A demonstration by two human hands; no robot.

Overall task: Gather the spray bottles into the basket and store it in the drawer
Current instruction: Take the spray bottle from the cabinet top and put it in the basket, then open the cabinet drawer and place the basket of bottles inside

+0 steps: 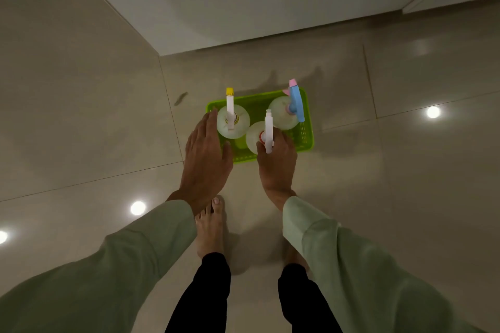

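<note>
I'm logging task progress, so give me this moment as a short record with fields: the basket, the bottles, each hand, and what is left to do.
basket: green basket on the tiled floor
bottles in basket: three, upright: yellow-tipped bottle, blue-headed bottle, white-headed bottle
left hand: left hand open, fingers spread, at the basket's left edge beside the yellow-tipped bottle
right hand: right hand around the white-headed bottle's neck
bottles outside basket: none in view
drawer: not identifiable in view
left to do: store the basket in the drawer
</note>
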